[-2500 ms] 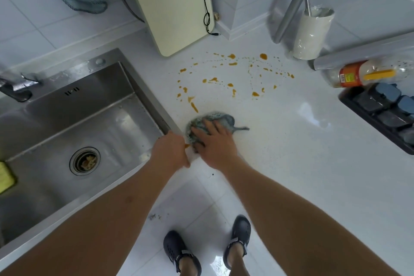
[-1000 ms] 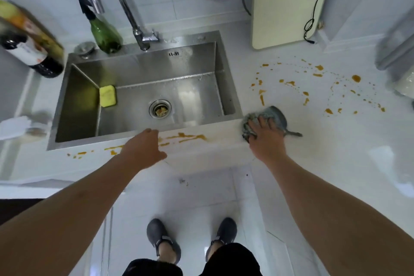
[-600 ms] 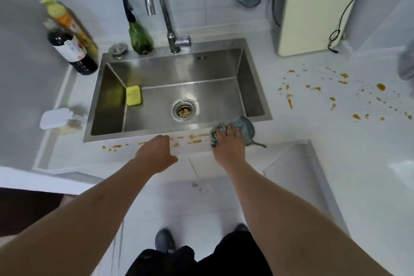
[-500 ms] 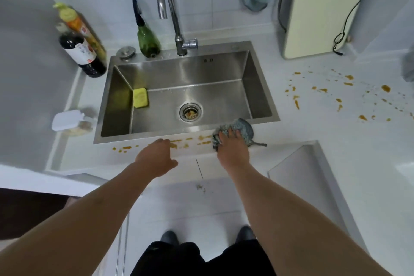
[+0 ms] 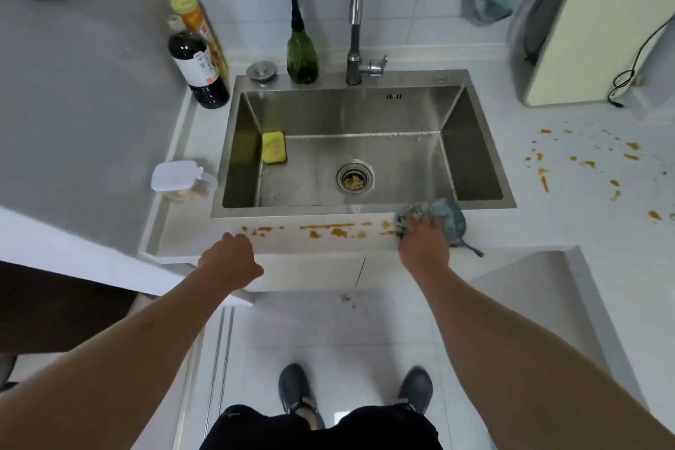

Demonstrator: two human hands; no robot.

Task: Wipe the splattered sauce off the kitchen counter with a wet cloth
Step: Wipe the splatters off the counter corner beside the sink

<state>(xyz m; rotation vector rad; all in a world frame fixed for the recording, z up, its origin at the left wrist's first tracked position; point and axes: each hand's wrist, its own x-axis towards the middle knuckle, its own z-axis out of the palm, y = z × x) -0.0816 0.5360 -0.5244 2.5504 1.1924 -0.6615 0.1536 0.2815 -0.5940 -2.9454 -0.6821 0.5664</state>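
Your right hand is pressing the bunched wet cloth at the right end of the sauce streak, which is running leftward along the counter's front strip toward your loosely curled, empty left hand.

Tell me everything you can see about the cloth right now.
The cloth is blue-grey, bunched into a wad and looks like soft textile. It lies on the counter strip by the sink's front right corner, at the right end of the sauce streaks. The right hand presses on its left part; a thin tail trails right.
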